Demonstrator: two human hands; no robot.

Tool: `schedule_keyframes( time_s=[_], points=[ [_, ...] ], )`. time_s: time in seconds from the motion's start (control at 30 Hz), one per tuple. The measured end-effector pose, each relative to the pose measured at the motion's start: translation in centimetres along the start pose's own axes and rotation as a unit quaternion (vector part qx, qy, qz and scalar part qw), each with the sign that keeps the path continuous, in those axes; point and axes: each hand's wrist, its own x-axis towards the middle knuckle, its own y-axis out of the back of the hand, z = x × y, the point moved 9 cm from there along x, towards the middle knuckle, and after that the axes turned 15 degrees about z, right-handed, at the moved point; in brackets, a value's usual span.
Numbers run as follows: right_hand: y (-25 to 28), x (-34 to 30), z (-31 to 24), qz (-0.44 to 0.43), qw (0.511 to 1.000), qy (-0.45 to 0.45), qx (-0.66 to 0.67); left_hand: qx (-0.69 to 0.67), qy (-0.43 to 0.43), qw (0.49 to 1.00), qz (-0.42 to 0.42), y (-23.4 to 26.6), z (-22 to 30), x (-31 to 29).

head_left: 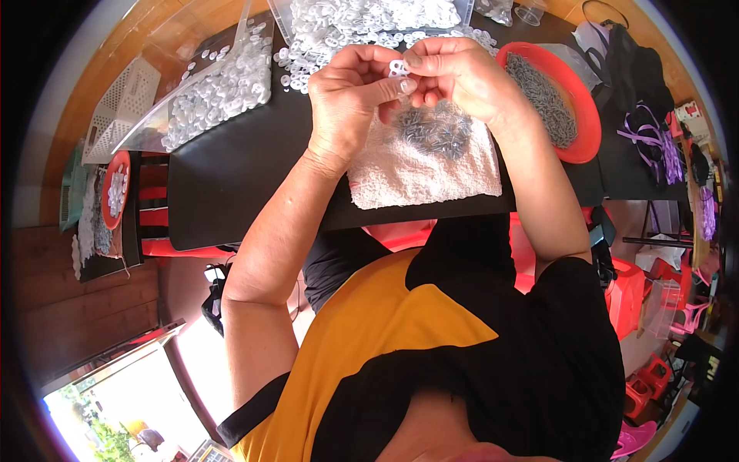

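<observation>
Broadly, table (231, 185): black, bearing everything below.
Towel (419, 173): white, under a heap of grey metal bits (437, 129).
Left hand (350, 100): fingers pinching the white ring (398, 68).
Right hand (462, 77): fingertips pressed on the same ring, above the towel.

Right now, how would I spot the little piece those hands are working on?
Find the black table and the white towel near its edge, heaped with small grey metal parts. Just above that towel the left hand and right hand meet, pinching a small white plastic ring piece. Unlike the loose white pieces piled behind, it is held in the air.
</observation>
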Motion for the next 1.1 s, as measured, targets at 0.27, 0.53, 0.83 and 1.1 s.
schedule_keyframes(
  time_s=[0.27,0.53,0.83,1.1],
  points=[
    [0.0,-0.4,-0.7,0.018,0.999,0.022,-0.025,0.053,-0.013,0.998,0.022,-0.1,0.5,-0.1],
    [-1.1,-1.1,-1.8,0.011,0.997,0.074,-0.01,-0.015,-0.105,0.994,-0.001,-0.3,2.4,-1.2],
    [-2.5,-2.3,-1.3,0.004,0.997,0.043,0.06,-0.054,-0.118,0.991,-0.022,-0.4,3.7,-2.2],
    [-3.3,-2.2,-1.5,-0.043,0.992,0.055,0.1,-0.01,-0.174,0.984,-0.041,-0.3,4.6,-1.8]
  ],
)
